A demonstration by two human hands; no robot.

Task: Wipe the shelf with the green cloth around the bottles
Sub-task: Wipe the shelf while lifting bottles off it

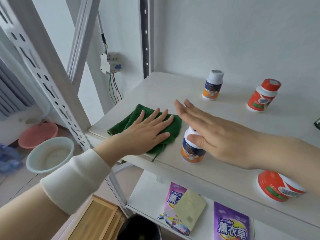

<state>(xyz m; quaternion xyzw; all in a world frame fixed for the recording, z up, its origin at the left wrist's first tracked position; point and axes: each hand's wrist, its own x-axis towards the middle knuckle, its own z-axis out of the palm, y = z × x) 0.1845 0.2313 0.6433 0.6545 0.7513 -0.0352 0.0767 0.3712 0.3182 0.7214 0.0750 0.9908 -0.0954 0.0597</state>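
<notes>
A folded green cloth (131, 121) lies near the front left corner of the white shelf (173, 90). My left hand (145, 130) presses flat on it with straight, spread fingers. My right hand (213, 134) hovers open with straight fingers over a blue-and-orange bottle (190, 151) at the shelf's front edge, hiding the bottle's top; whether the thumb touches the bottle is unclear. A second blue-and-orange bottle (212, 85) and a red bottle (262, 96) stand toward the back. Another red bottle (277, 187) stands at the front right, partly behind my right forearm.
A lower shelf holds two purple lavender bags (230, 222) and a pale green card (189, 207). On the floor to the left stand a white basin (50, 154) and a pink basin (39, 134). A circuit breaker with loose wires (110, 64) hangs on the wall behind the shelf's left edge.
</notes>
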